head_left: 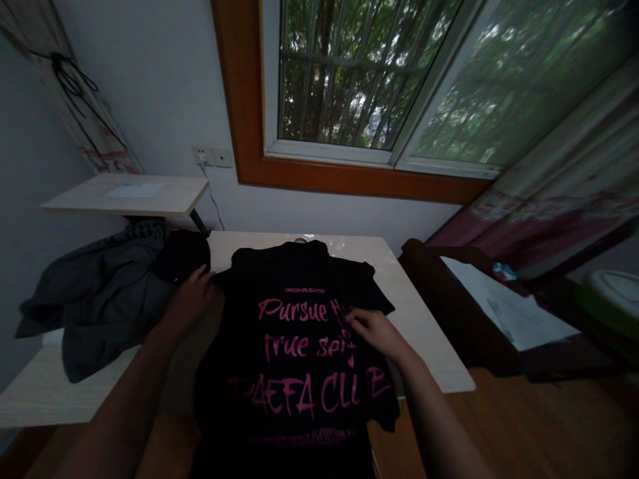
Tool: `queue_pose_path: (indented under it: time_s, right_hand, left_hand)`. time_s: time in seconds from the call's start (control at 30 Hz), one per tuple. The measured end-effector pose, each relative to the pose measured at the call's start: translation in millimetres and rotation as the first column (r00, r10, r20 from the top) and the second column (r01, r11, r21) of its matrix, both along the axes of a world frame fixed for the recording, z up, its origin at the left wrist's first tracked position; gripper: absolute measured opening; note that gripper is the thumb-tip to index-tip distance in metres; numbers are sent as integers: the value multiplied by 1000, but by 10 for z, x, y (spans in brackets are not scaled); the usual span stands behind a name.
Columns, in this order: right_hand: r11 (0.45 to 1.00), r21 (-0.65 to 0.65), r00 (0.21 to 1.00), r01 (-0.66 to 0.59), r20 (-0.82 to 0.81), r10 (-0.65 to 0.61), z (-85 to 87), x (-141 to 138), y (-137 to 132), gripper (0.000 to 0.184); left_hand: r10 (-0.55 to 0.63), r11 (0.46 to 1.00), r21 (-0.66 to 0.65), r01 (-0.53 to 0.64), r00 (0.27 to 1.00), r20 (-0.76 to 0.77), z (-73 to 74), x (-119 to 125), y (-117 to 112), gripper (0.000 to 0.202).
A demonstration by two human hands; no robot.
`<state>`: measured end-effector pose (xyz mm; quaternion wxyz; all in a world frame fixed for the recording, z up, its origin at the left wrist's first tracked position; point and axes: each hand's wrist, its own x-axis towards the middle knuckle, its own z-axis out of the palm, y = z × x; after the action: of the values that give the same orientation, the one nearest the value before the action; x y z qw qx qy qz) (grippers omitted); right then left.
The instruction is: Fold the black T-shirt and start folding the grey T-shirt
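A black T-shirt (294,359) with pink lettering lies spread on a pale wooden table (424,319), its lower part hanging over the near edge. My left hand (192,296) rests on the shirt's left shoulder edge, fingers closed on the cloth. My right hand (372,329) lies on the right side of the print, fingers pinching a fold of the fabric.
A heap of grey and black clothes (100,299) lies on the table's left. A small shelf (130,193) juts from the wall above it. A dark chair or cabinet with papers (509,306) stands to the right. A window fills the wall behind.
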<state>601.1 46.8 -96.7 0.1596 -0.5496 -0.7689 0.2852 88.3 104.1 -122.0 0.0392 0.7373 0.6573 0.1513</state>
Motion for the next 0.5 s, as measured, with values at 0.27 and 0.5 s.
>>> queue_pose_path:
  time_s: [0.27,0.5]
  right_hand:
    - [777,411,820,477,112,-562,-182,504,381,40]
    - [809,249,801,532,163,-576,-400,505,489,52]
  left_hand:
    - [-29,999,-44,25,994,-103,2,444,-26,51]
    - [-1,989,-147,-23,987,-160,160,497,-81,42]
